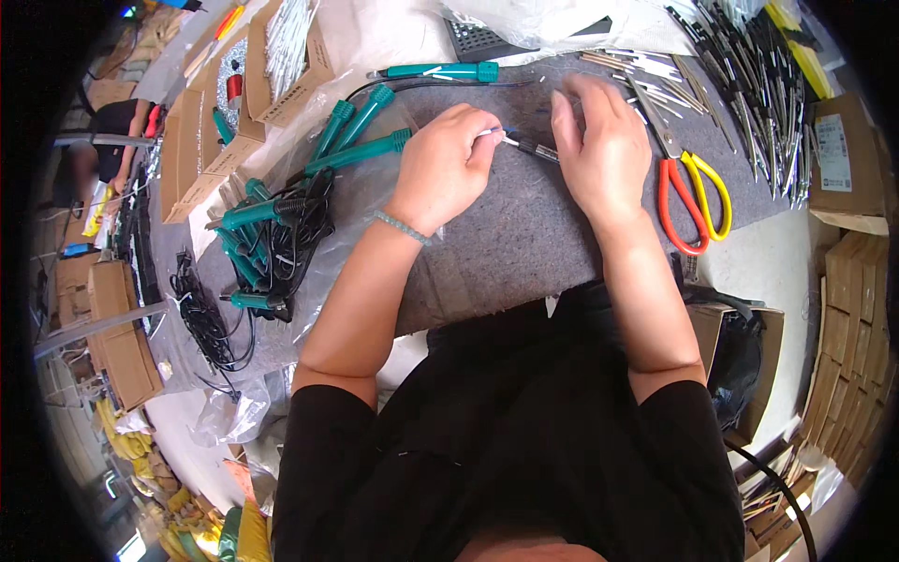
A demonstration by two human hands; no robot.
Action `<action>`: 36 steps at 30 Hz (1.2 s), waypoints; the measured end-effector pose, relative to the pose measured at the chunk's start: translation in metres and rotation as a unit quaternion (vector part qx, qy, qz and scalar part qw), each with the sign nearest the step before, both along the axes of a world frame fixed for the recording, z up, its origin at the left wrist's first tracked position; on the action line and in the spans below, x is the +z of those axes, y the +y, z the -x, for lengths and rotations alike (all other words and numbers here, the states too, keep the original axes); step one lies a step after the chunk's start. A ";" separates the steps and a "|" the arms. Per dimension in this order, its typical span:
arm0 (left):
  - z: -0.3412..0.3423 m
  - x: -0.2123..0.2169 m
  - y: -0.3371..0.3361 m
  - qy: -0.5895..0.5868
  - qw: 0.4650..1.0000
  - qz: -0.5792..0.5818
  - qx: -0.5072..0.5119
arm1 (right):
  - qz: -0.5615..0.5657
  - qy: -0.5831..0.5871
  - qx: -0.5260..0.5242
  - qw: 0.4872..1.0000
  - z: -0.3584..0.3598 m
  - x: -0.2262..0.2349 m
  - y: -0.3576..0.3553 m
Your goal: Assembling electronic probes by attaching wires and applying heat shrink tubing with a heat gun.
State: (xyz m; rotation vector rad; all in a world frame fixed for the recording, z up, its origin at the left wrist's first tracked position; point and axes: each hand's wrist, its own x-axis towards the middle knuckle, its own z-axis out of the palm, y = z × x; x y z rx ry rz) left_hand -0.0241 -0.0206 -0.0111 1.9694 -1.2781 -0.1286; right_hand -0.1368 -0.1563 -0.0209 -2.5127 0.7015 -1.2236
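My left hand is closed, its thumb and forefinger pinching the thin white and blue leads at one end of a slim rod. That rod, dark along its middle, slants over the grey cloth and disappears into my right hand. There the thumb and forefinger stand apart and the fingertips blur a little; the lower fingers, around the rod's other end, are hidden. Beyond my left hand lie several green screwdriver-like handles, one with a black cord. Scissors with a red and a yellow grip lie right of my right hand.
Loose metal rods lie at the far right, beside a big pile of dark rods. More green handles with black cords heap at the left. Behind them, a cardboard box holds white sticks. Another person is at far left.
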 end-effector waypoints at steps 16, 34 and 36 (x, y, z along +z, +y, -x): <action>-0.021 0.002 0.007 0.025 0.997 0.005 -0.070 | 0.015 0.084 0.162 0.983 0.005 -0.007 0.010; -0.020 0.000 0.003 -0.027 0.995 -0.016 -0.092 | 0.046 0.081 0.173 0.981 0.003 -0.012 0.009; -0.018 0.004 0.004 0.041 0.995 0.031 -0.086 | 0.038 0.076 0.173 0.981 0.003 -0.011 0.009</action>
